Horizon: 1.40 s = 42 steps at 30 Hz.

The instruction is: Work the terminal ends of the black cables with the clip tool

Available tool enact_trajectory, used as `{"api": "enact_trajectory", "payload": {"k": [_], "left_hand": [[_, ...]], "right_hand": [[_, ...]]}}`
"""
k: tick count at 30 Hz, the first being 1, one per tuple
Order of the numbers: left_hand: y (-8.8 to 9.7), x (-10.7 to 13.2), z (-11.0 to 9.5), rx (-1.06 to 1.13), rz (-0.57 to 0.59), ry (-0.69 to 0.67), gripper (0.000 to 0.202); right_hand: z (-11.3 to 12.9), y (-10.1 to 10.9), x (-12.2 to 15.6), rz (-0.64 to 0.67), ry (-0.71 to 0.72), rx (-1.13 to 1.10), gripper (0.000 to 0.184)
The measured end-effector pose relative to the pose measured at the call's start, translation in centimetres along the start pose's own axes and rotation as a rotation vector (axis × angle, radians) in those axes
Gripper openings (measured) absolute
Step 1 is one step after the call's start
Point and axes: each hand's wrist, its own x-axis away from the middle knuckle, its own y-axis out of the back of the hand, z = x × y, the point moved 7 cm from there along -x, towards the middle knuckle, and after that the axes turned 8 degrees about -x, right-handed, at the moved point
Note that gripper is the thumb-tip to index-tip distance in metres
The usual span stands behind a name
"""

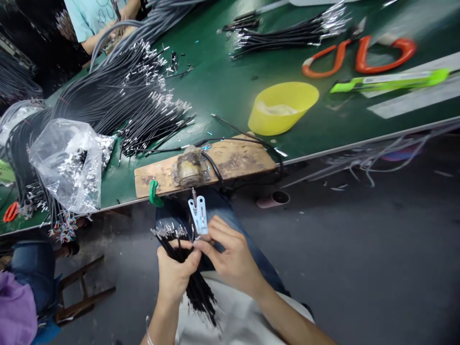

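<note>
My left hand (176,273) is closed around a bundle of short black cables (196,287) with bare metal tips, held over my lap. My right hand (230,256) pinches a pale blue clip-like tool (199,215) between thumb and fingers, right beside the bundle's upper tips. Both hands are below the table's edge, just under a wooden block (237,160) that carries a worn metal fixture (190,167) and a green clamp (154,192).
The green table (223,86) holds big piles of black cables (118,96), a clear plastic bag (68,160), a yellow bowl (282,108), orange-handled scissors (359,57) and a green tool (391,81). Another person in a light shirt (89,17) sits at the far left. A wooden stool (81,292) stands lower left.
</note>
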Motion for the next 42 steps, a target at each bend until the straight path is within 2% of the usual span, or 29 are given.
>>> {"api": "enact_trajectory", "payload": {"k": [2, 4, 7, 10, 12, 15, 17, 19, 21, 24, 26, 27, 29, 32, 33, 35, 36, 38, 40, 42], "left_hand": [[0.0, 0.1, 0.2, 0.039, -0.007, 0.014, 0.016], [-0.3, 0.3, 0.2, 0.080, 0.017, 0.027, 0.024], [-0.8, 0.5, 0.1, 0.144, 0.068, 0.045, 0.034], [-1.1, 0.5, 0.2, 0.204, 0.107, 0.077, 0.038], [-1.3, 0.5, 0.4, 0.230, 0.124, 0.101, 0.039], [-1.5, 0.6, 0.6, 0.255, 0.132, 0.131, 0.041], [-1.6, 0.6, 0.8, 0.263, 0.133, 0.145, 0.045], [-1.8, 0.6, 0.9, 0.260, 0.131, 0.148, 0.047], [-2.0, 0.7, 1.1, 0.246, 0.124, 0.140, 0.046], [-2.0, 0.7, 1.1, 0.217, 0.102, 0.124, 0.042], [-1.9, 0.6, 1.1, 0.203, 0.099, 0.118, 0.041], [-1.9, 0.6, 1.0, 0.196, 0.104, 0.116, 0.040], [-1.7, 0.5, 0.7, 0.184, 0.117, 0.109, 0.039], [-0.9, 0.1, 0.1, 0.131, 0.080, 0.045, 0.032], [-0.7, 0.0, -0.2, 0.108, 0.056, 0.012, 0.030], [-0.3, -0.2, -0.7, 0.069, 0.018, -0.043, 0.026], [-0.2, -0.2, -0.9, 0.057, 0.008, -0.057, 0.024], [0.0, 0.0, -1.0, 0.038, -0.008, -0.070, 0.020], [0.5, 0.3, -1.4, 0.017, -0.045, -0.103, 0.015], [0.9, 0.6, -1.9, 0.003, -0.081, -0.147, 0.011]], "right_hand": [[-0.3, 0.2, 0.3, -0.061, -0.012, -0.053, 0.027], [-1.1, 0.0, 0.7, -0.064, -0.081, -0.188, 0.024], [-2.7, -0.9, 1.3, 0.012, -0.237, -0.419, 0.025], [-3.8, -1.4, 1.8, 0.082, -0.337, -0.547, 0.031], [-4.1, -1.4, 1.8, 0.117, -0.355, -0.583, 0.033], [-3.8, -1.1, 1.5, 0.123, -0.330, -0.569, 0.026], [-3.5, -0.8, 1.2, 0.083, -0.328, -0.534, 0.021], [-3.4, -0.6, 1.2, 0.022, -0.341, -0.505, 0.026], [-3.0, -0.2, 1.4, -0.072, -0.300, -0.432, 0.028], [-1.1, 1.0, 1.7, -0.234, -0.047, -0.177, 0.018], [-0.2, 1.2, 1.7, -0.240, 0.073, -0.088, 0.016], [-0.3, 1.2, 1.5, -0.201, 0.061, -0.125, 0.015], [-1.5, 0.6, 1.0, -0.072, -0.111, -0.360, 0.015], [-3.6, -1.4, 1.0, 0.170, -0.532, -0.867, 0.030], [-3.9, -2.0, 1.2, 0.238, -0.651, -0.984, 0.035], [-4.4, -2.4, 1.2, 0.325, -0.802, -1.068, 0.036], [-4.7, -2.3, 0.9, 0.327, -0.832, -1.061, 0.034], [-5.1, -1.6, -0.3, 0.251, -0.826, -1.045, 0.031], [-5.1, -1.0, -1.8, 0.144, -0.769, -1.075, 0.035], [-4.6, -1.1, -3.1, 0.090, -0.714, -1.103, 0.039]]}}
